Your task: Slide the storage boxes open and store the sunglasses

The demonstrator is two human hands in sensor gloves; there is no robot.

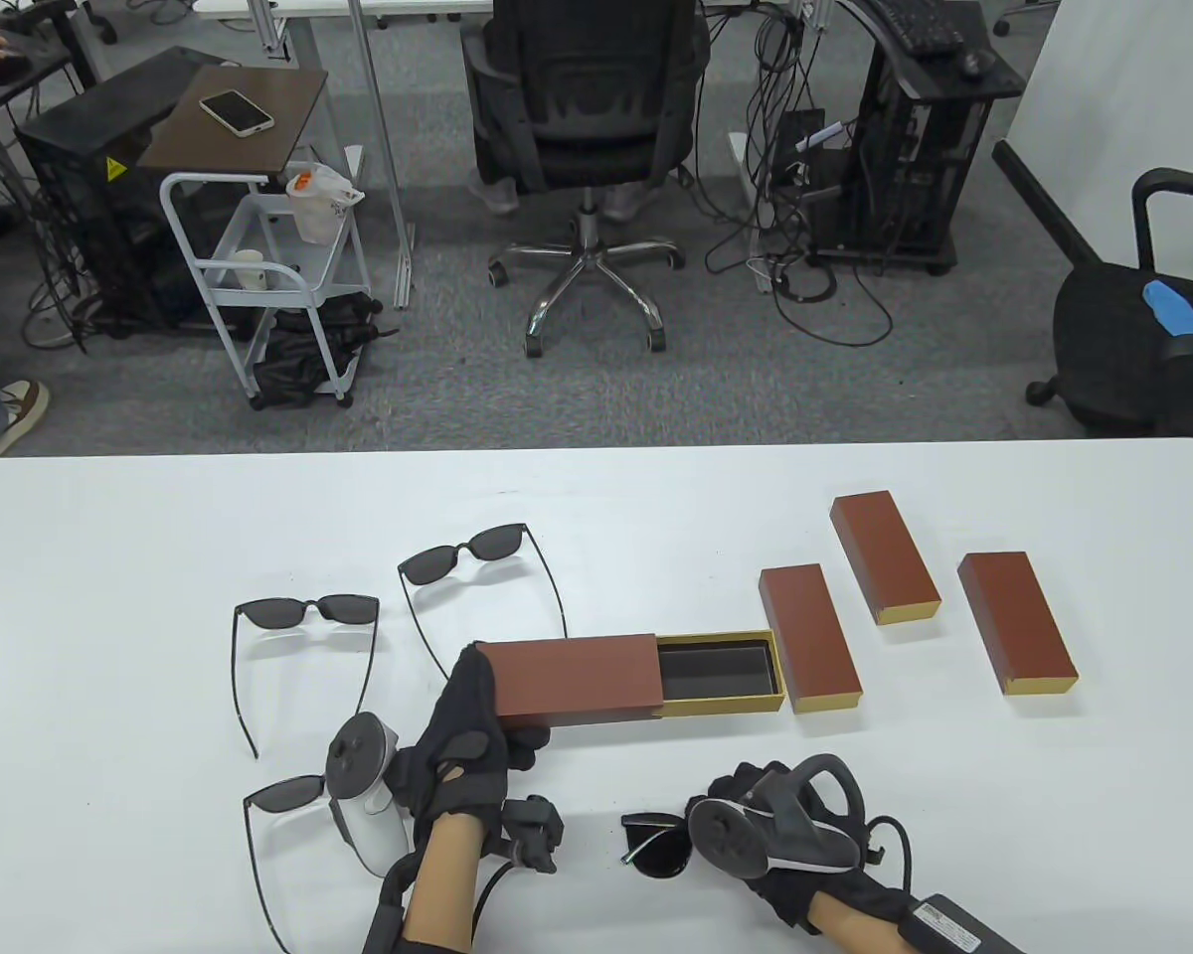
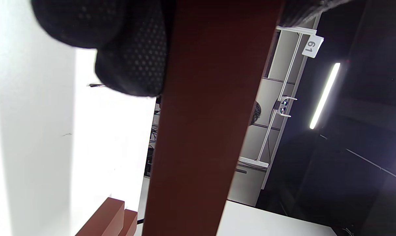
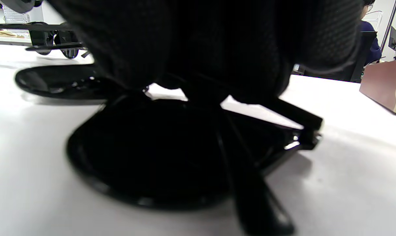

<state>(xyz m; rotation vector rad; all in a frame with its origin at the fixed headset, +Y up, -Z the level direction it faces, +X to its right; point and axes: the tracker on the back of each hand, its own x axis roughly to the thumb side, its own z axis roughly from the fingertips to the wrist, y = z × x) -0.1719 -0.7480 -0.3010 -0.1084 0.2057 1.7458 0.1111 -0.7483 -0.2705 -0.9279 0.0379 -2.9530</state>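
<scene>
Your left hand (image 1: 467, 735) grips the sleeve (image 1: 577, 681), tray (image 1: 721, 676) slid halfway out its right end, while your right hand (image 1: 775, 830) pinches folded sunglasses (image 1: 656, 845) just below it, likely bound for that tray.

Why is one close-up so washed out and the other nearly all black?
Left wrist view: the white table is overexposed behind the dark brown box sleeve. Right wrist view: the right hand and folded sunglasses sit close to the lens, dark and blurred. Table view: evenly lit and sharp.
</scene>
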